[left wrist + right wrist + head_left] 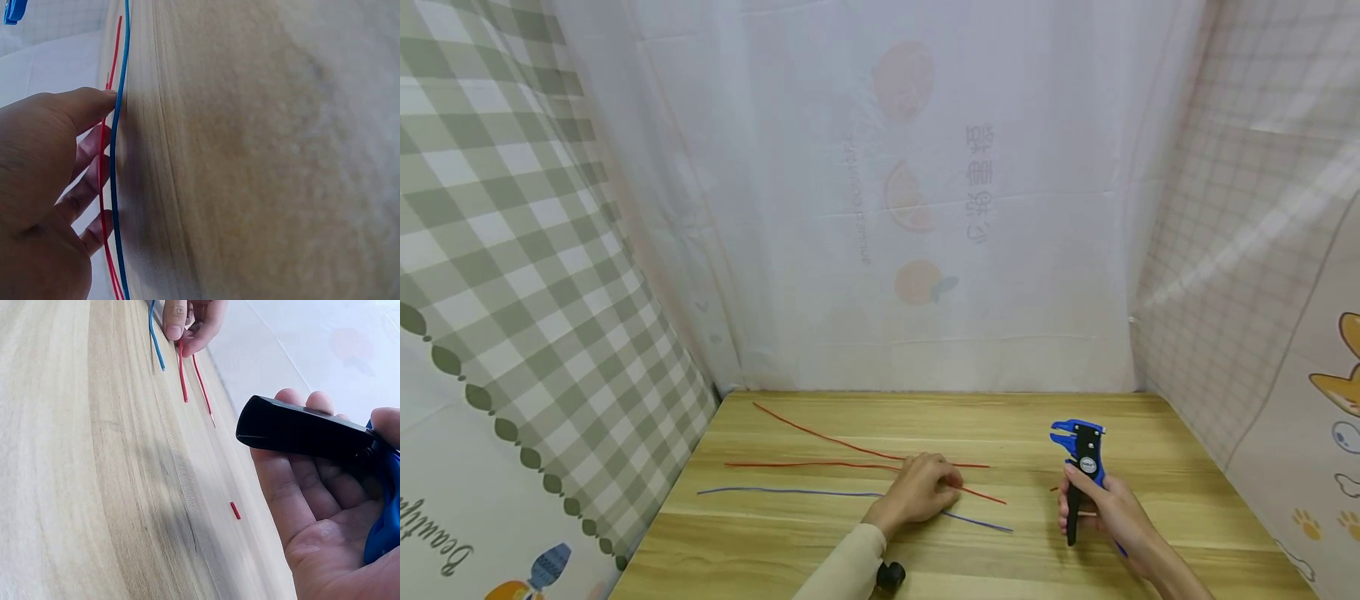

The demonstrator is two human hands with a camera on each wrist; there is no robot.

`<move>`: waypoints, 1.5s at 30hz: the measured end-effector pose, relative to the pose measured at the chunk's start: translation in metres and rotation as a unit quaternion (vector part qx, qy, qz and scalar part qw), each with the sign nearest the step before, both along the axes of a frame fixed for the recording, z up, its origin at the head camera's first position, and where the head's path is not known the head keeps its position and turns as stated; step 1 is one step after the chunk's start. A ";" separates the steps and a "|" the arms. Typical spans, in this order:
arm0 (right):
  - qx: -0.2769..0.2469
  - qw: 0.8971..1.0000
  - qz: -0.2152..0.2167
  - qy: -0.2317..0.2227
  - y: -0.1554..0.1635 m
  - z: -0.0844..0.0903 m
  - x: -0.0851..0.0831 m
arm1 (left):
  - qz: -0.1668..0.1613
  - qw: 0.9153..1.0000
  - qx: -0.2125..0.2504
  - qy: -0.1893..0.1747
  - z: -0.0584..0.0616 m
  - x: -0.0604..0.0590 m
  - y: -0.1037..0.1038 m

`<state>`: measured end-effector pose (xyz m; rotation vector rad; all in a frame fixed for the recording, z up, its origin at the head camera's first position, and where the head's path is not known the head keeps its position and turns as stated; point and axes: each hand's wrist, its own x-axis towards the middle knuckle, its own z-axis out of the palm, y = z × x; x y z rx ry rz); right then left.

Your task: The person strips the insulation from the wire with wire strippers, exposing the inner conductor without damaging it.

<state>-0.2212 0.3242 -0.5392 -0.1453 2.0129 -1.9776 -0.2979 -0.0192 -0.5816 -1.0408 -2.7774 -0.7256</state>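
Note:
Three long wires lie on the wooden table (820, 550): two red wires (820, 464) and a blue wire (775, 491). My left hand (942, 487) rests on them near their right ends. Its thumb (94, 100) touches the blue wire (119, 187), and a red wire (102, 187) runs between thumb and curled fingers. My right hand (1090, 507) grips a blue-and-black wire stripper (1081, 454) upright, its jaws pointing away from me. Its black handle (306, 431) lies across my fingers. A short red piece of insulation (235, 510) lies on the table beside that hand.
Cloth walls close in the table: green check on the left (512, 250), white at the back (925, 208), pink check on the right (1247, 250). A small black object (891, 575) sits at the near edge by my left sleeve.

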 end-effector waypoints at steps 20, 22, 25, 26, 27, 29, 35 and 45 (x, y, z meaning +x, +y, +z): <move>-0.005 1.000 -0.005 -0.003 -0.004 0.000 0.002 | 0.012 0.999 0.023 -0.033 0.003 0.003 -0.003; -0.005 1.000 -0.006 -0.003 -0.004 0.000 0.002 | 0.009 0.999 0.033 -0.033 0.005 0.002 -0.004; -0.004 1.000 -0.008 -0.002 -0.004 0.001 0.002 | 0.002 0.998 0.050 -0.041 0.009 0.002 -0.004; -0.004 1.000 -0.009 -0.001 -0.005 0.001 0.002 | -0.001 0.997 0.058 -0.044 0.011 0.002 -0.004; -0.004 1.000 -0.009 0.000 -0.005 0.001 0.002 | -0.004 0.997 0.065 -0.047 0.013 0.002 -0.004; -0.004 1.000 -0.010 0.001 -0.005 0.001 0.002 | -0.011 0.995 0.082 -0.054 0.017 0.002 -0.004; -0.006 1.000 -0.012 0.007 -0.009 0.004 0.003 | -0.025 0.992 0.117 -0.049 0.028 0.002 -0.005; -0.026 0.999 0.011 0.036 -0.013 0.008 0.004 | -0.060 0.983 0.173 -0.024 0.048 0.004 -0.005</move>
